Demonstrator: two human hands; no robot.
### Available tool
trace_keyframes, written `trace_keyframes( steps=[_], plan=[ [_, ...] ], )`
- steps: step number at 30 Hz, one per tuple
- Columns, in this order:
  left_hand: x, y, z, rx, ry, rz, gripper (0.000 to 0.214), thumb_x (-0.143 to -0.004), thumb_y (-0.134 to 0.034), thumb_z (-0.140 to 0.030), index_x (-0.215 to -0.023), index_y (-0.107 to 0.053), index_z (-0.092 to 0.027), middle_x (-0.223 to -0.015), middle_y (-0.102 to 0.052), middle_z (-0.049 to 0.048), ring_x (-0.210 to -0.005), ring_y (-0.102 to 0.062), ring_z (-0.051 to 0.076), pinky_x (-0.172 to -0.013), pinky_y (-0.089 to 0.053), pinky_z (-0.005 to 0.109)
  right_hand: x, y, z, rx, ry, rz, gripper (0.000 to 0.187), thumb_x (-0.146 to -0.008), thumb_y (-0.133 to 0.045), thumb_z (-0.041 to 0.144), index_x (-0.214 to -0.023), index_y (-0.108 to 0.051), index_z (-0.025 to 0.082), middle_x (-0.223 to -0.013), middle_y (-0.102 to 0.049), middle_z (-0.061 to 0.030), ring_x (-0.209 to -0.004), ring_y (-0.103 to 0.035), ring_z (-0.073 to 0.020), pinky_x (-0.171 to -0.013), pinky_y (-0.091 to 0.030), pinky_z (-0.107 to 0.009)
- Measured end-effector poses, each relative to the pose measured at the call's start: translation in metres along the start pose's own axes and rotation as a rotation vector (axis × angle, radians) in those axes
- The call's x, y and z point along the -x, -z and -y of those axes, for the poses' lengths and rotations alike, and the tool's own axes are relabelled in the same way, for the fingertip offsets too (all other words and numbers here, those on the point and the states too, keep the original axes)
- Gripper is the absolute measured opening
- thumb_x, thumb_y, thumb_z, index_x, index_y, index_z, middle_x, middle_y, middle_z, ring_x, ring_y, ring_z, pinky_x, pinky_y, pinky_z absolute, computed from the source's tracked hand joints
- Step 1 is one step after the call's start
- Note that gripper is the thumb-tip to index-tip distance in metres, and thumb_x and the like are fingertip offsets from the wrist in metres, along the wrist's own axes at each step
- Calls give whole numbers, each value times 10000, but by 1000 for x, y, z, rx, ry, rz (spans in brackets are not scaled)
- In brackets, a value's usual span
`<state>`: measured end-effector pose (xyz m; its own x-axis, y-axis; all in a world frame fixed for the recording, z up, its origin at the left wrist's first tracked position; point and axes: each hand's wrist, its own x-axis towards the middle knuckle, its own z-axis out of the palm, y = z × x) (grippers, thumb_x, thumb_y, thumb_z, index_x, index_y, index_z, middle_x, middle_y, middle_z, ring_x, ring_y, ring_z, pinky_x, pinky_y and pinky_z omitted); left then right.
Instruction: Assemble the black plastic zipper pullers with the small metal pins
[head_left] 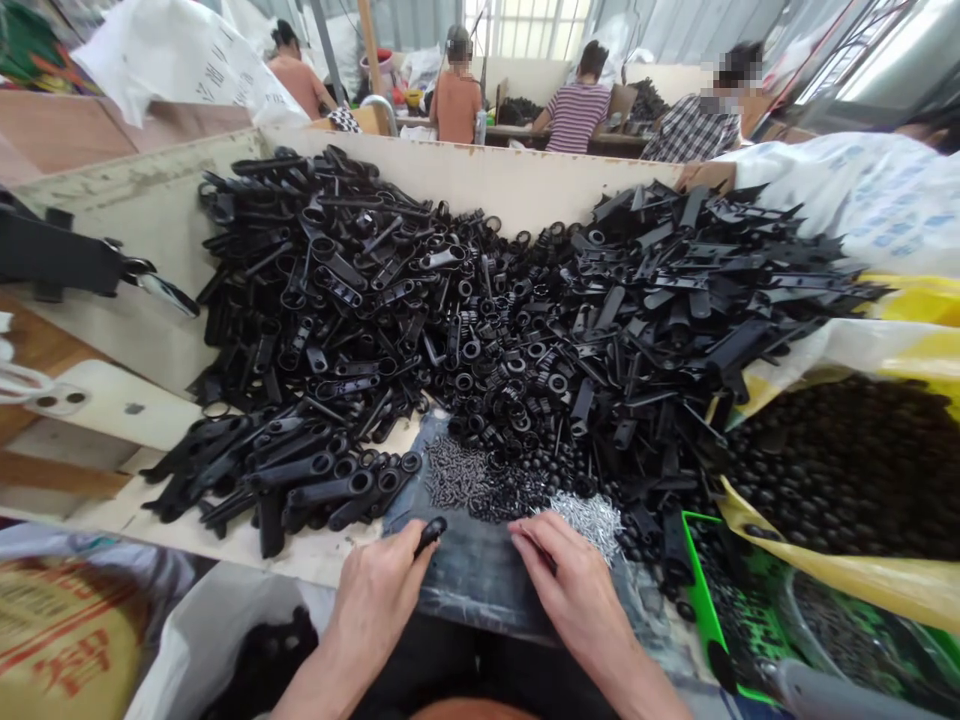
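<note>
My left hand [383,583] is closed round a black plastic part [430,535]; its rounded end sticks out past the thumb, the rest is hidden in the palm. Above the dark work mat [480,570], my right hand [562,570] has its thumb and fingers pinched; what is in them, if anything, I cannot make out. Just beyond it lie shiny silver pins or screws [589,520]. Beside them are small grey metal pieces [455,474] and little black pieces [517,492]. Tube-like black parts [330,485] lie in a row left of the mat.
A wooden-walled bench holds heaps of black ringed parts [337,270] and flat pointed parts [697,260]. At right are a bag of black balls [847,460] and a green crate [701,590]. A phone [124,405] lies at left. Several people sit beyond the back wall.
</note>
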<state>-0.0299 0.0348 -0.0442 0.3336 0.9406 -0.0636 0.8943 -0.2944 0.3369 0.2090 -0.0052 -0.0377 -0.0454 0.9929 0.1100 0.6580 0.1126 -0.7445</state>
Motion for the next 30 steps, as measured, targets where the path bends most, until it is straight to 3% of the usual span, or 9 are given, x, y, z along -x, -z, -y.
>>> trace_keyframes(
  steps=[4, 9, 11, 14, 16, 18, 20, 22, 30],
  plan=[
    [10, -1, 1, 39, -117, -8, 129, -974, -532, -205, -878, -607, -247, -699, -734, -7, -639, -733, 220, -565, -409, 278, -11, -11, 0, 187, 29, 17, 219, -1054, -478, 254, -970, -679, 230, -920, -693, -38, -807, -706, -199, -698, -499, -278],
    [5, 9, -2, 167, 19, 75, 165, -947, -513, -230, -837, -636, -224, -758, -752, 53, -719, -726, 271, -617, -400, 306, -20, -24, 1, 306, -46, 41, 219, -1014, -515, 210, -879, -687, 205, -882, -681, -58, -727, -693, -217, -624, -453, -291],
    [2, 13, -6, 322, 92, 100, 218, -947, -513, -298, -789, -638, -216, -702, -718, 39, -669, -682, 238, -608, -391, 295, -23, -22, 3, 285, -61, 41, 224, -992, -514, 181, -855, -691, 191, -865, -679, -68, -701, -680, -218, -616, -445, -296],
    [1, 16, -18, 813, 286, 144, 321, -910, -570, -486, -769, -624, -202, -519, -566, -36, -490, -506, 142, -522, -346, 246, -25, -14, 7, 226, -64, 42, 206, -945, -541, 168, -803, -688, 192, -816, -672, -51, -688, -655, -197, -622, -451, -281],
    [3, 16, -29, 1147, 447, 193, 391, -850, -640, -577, -811, -626, -189, -450, -476, -81, -415, -350, 94, -448, -248, 218, -26, -11, 11, 96, -86, 48, 206, -943, -562, 220, -783, -689, 196, -748, -659, -25, -635, -613, -163, -591, -452, -253],
    [5, 16, -40, 1384, 566, 244, 449, -804, -700, -615, -864, -636, -174, -437, -459, -98, -398, -266, 68, -427, -172, 211, -24, -10, 17, -219, -186, 53, 237, -944, -603, 347, -794, -701, 192, -662, -619, 5, -535, -517, -126, -507, -414, -225],
    [6, 15, -49, 1543, 620, 265, 476, -764, -753, -618, -871, -635, -169, -440, -463, -104, -394, -240, 50, -431, -162, 207, -21, -13, 23, -596, -324, 63, 326, -897, -677, 491, -805, -716, 180, -603, -564, 31, -469, -391, -91, -434, -337, -206],
    [7, 14, -55, 1625, 624, 265, 479, -736, -788, -615, -821, -610, -178, -432, -454, -109, -393, -230, 40, -436, -170, 204, -19, -18, 28, -817, -412, 73, 397, -814, -760, 569, -790, -726, 174, -586, -534, 46, -455, -315, -68, -410, -273, -198],
    [8, 15, -61, 1608, 606, 253, 515, -697, -808, -645, -804, -602, -185, -418, -441, -109, -392, -248, 41, -410, -133, 200, -15, -24, 31, -963, -453, 93, 402, -746, -839, 557, -760, -730, 170, -587, -529, 56, -453, -265, -44, -398, -211, -179]
  ],
)
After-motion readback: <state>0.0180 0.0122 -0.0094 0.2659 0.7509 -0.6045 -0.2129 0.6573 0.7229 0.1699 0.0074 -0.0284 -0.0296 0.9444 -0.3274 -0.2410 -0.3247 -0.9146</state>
